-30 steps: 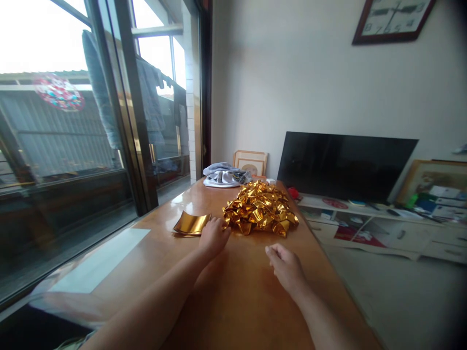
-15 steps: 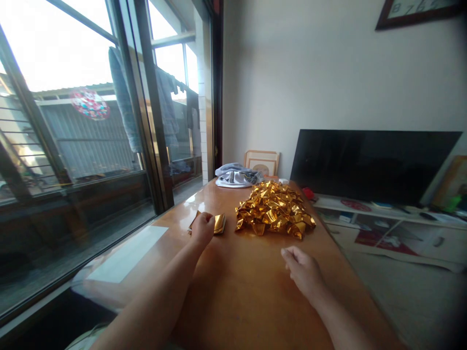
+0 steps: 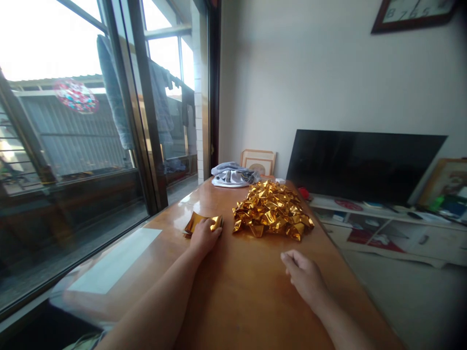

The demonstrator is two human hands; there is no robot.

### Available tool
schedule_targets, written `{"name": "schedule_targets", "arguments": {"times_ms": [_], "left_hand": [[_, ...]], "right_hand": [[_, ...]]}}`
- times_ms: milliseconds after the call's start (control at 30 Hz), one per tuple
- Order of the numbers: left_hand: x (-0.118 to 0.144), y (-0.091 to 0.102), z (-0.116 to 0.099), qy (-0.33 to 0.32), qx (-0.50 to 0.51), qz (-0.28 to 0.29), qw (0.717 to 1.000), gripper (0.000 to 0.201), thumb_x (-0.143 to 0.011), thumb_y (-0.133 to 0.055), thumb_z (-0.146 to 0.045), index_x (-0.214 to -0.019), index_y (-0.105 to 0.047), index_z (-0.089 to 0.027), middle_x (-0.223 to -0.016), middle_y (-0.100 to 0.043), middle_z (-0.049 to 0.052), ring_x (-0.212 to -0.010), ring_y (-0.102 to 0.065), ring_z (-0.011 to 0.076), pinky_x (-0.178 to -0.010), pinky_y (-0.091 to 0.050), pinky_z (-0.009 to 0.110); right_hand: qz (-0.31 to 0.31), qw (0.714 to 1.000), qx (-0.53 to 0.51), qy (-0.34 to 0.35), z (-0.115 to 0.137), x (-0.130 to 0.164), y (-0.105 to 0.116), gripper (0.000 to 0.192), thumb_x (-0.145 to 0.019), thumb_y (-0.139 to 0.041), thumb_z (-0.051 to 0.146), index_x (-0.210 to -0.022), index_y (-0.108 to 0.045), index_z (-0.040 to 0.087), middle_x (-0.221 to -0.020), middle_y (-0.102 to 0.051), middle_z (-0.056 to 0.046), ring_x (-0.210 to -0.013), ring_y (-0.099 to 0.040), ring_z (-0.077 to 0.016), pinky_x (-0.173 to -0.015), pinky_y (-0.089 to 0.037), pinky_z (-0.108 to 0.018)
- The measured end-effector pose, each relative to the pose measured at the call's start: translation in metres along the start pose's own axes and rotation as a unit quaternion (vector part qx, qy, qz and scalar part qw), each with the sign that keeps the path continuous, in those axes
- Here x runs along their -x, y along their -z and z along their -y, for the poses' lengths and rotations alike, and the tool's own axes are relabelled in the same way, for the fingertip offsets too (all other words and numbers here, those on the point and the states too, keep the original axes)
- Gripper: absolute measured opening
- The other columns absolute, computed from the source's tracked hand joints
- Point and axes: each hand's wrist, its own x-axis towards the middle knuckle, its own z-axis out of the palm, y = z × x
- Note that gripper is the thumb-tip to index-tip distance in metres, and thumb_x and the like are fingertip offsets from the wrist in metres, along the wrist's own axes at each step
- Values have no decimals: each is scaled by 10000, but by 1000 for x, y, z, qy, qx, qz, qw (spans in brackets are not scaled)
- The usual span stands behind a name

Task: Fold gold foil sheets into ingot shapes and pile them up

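A small stack of gold foil paper sheets (image 3: 195,220) lies on the wooden table, its left edges curling up. My left hand (image 3: 205,237) is on top of this stack, fingers bent over the foil and gripping it; the fingertips are partly hidden. My right hand (image 3: 302,270) is held over the table's right half, fingers curled in and thumb against them, with nothing visible in it. Beyond my hands rises a big heap of folded gold foil pieces (image 3: 272,211), touched by neither hand.
The glossy table (image 3: 233,291) runs away toward the wall. Folded grey cloth (image 3: 231,176) lies at its far end, before framed pictures (image 3: 258,163). A pale sheet (image 3: 116,262) is at the left edge by the window. A television (image 3: 361,167) stands right on a low cabinet (image 3: 375,238).
My left hand has lowered and flattened onto the foil stack, showing more of its sheets. My right hand keeps nearly the same place and pose. The view has shifted slightly to the right.
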Motion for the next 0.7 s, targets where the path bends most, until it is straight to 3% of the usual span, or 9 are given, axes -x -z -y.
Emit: {"name": "schedule_targets", "arguments": {"times_ms": [233, 433, 700], "left_hand": [[0, 3, -2, 0, -1, 4, 1000, 219, -873, -574, -372, -912, -710, -204, -1014, -670, 86, -926, -613, 229, -802, -419, 302], [-1, 6, -3, 7, 3, 12, 1000, 207, -848, -561, -265, -671, -650, -205, -766, -661, 53, -770, -598, 203, -659, -370, 277], [1, 9, -4, 48, 24, 12, 998, 190, -826, -609, -341, -717, -680, -202, -713, -684, 33, -706, -602, 190, -613, -349, 273]], "right_hand": [[-3, 1000, 0, 5, 3, 1, 1, 395, -925, -480, 550, -722, -509, 212, -595, -468, 40, -518, -419, -120, -484, -321, -227], [-7, 1000, 1, 0, 1, 2, 2, 392, -912, -492, 557, -729, -523, 212, -592, -477, 43, -512, -417, -119, -474, -319, -225], [-10, 1000, -5, -8, 2, 1, 3, 390, -887, -509, 564, -724, -541, 210, -589, -504, 39, -509, -430, -120, -475, -331, -229]]}}
